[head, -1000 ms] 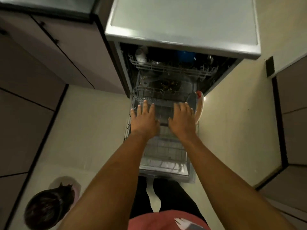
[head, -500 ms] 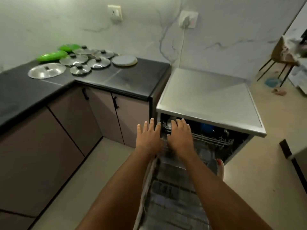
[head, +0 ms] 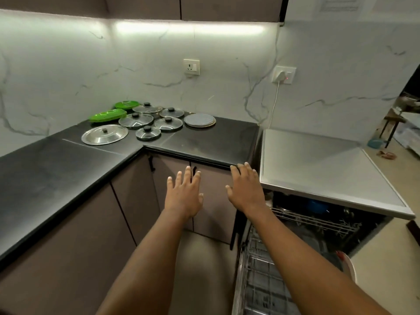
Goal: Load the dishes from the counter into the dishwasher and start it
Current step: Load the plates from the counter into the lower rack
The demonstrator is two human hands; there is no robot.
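Observation:
Both hands hover empty with fingers spread in front of the cabinet doors. My left hand (head: 185, 194) is below the black counter (head: 204, 142) edge; my right hand (head: 246, 187) reaches the counter's front edge beside the dishwasher (head: 318, 164). At the counter's back corner lie several steel and glass lids (head: 136, 120), green plates (head: 106, 115) and a stack of grey plates (head: 199, 120). The dishwasher stands open, its lower rack (head: 261, 276) pulled out, with a red-rimmed white plate (head: 347, 264) at its right side. The upper rack (head: 318, 221) holds a blue item.
Brown cabinet doors (head: 136, 201) run under the L-shaped counter. A charger is plugged into a wall socket (head: 284, 75) above the dishwasher, its cable hanging down. A wooden chair (head: 393, 123) stands on the beige floor at far right.
The view rose from the dishwasher rack to the counter. Both hands left the lower rack and moved up and left toward the counter edge.

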